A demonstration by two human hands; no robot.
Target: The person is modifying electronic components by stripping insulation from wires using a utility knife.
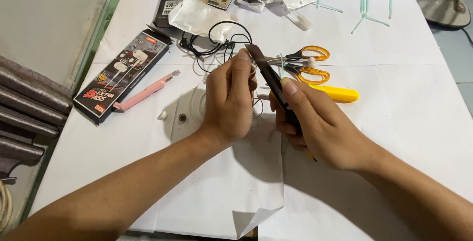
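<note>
My right hand (315, 123) grips a dark flat-bladed tool (271, 81) while my left hand (231, 98) pinches a thin white earphone wire (199, 104); keeping the blade steady seems key.

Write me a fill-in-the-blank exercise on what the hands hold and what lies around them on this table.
1. The right hand grips a dark, flat ____-coloured tool.
2. The scissors behind the hands have ____ handles.
3. The pink cutter lies to the ____ of the earphone box.
4. The left hand pinches a thin ____ wire.

Missing words: brown; orange; right; white
</note>
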